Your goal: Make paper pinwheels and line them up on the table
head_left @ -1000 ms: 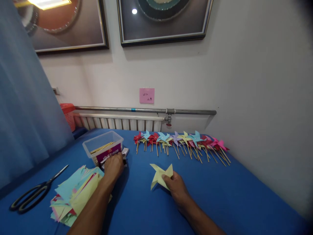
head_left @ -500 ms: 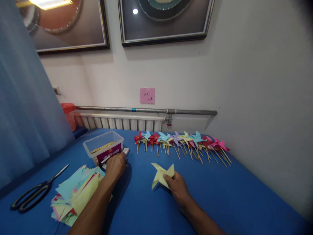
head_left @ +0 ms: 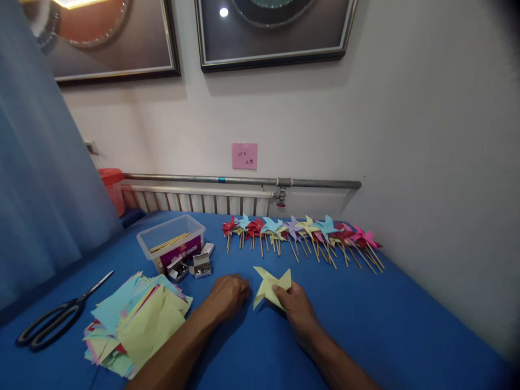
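Note:
My right hand (head_left: pixel 294 306) pinches the near edge of a pale yellow folded paper pinwheel head (head_left: pixel 270 286) lying on the blue table (head_left: pixel 385 325). My left hand (head_left: pixel 227 297) is curled closed just left of that paper, fingertips toward it; whatever it holds is too small to make out. Behind it sit two small open boxes of pins (head_left: pixel 195 266) in front of a clear plastic tub (head_left: pixel 170 238) holding wooden sticks.
A row of finished coloured pinwheels on sticks (head_left: pixel 304 233) lies along the back of the table. A stack of coloured paper squares (head_left: pixel 134 319) and black scissors (head_left: pixel 57 319) lie at the left. A radiator and pipe (head_left: pixel 244 183) run along the wall.
My left hand has left the pin boxes by the tub and moved right to the yellow pinwheel paper. The right hand stays on the paper.

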Demonstrator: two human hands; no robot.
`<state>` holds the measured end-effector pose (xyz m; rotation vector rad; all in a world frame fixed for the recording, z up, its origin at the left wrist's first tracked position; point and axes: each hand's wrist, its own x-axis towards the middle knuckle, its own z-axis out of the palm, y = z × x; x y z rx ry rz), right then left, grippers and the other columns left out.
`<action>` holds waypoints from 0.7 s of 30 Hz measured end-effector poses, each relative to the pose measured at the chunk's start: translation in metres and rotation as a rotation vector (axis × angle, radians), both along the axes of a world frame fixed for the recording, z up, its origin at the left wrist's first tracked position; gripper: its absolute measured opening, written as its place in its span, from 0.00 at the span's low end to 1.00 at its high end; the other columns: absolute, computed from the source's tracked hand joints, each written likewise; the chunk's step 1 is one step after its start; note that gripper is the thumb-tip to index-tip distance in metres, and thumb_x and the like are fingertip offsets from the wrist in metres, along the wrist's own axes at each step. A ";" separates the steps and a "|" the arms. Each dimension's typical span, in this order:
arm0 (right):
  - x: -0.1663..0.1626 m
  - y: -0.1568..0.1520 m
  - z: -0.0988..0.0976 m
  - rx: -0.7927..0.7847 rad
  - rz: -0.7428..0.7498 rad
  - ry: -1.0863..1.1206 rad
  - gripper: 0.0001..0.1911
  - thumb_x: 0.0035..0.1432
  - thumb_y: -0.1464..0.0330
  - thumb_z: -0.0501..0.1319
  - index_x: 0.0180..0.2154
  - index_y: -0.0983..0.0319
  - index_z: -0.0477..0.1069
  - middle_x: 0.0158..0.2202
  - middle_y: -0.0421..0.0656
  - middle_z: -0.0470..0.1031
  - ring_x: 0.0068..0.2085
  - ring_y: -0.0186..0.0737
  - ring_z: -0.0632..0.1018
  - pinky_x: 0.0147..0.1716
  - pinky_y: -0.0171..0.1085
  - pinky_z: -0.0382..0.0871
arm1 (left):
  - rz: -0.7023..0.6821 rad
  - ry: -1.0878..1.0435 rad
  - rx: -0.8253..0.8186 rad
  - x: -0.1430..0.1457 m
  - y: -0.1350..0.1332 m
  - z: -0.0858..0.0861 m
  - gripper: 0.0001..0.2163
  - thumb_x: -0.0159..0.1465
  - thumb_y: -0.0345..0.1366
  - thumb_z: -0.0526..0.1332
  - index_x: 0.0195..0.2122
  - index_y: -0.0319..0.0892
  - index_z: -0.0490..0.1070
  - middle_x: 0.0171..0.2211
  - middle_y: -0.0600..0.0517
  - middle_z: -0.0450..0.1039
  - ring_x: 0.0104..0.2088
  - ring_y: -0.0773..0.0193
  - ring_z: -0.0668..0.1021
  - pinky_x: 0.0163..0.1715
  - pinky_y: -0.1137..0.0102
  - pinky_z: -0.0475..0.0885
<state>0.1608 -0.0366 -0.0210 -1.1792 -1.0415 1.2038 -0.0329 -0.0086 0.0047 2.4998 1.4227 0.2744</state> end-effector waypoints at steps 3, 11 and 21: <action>0.001 0.001 -0.002 0.001 -0.009 -0.014 0.22 0.47 0.56 0.67 0.40 0.65 0.76 0.32 0.46 0.82 0.37 0.53 0.81 0.34 0.41 0.74 | -0.006 0.015 -0.016 -0.002 -0.001 0.002 0.10 0.65 0.32 0.54 0.35 0.44 0.75 0.37 0.47 0.78 0.40 0.59 0.78 0.40 0.69 0.67; 0.003 0.005 -0.007 0.005 -0.021 0.030 0.24 0.46 0.55 0.68 0.42 0.64 0.76 0.32 0.45 0.83 0.36 0.52 0.82 0.37 0.43 0.75 | 0.113 0.176 -0.007 0.001 -0.001 0.000 0.13 0.64 0.28 0.52 0.40 0.40 0.77 0.41 0.42 0.77 0.41 0.55 0.79 0.40 0.66 0.69; 0.006 0.002 -0.001 0.013 -0.066 0.006 0.24 0.47 0.56 0.68 0.42 0.65 0.76 0.33 0.46 0.83 0.39 0.54 0.82 0.37 0.41 0.74 | 0.166 0.162 0.075 -0.005 0.001 0.007 0.13 0.65 0.29 0.51 0.40 0.38 0.76 0.39 0.40 0.77 0.40 0.52 0.79 0.40 0.63 0.70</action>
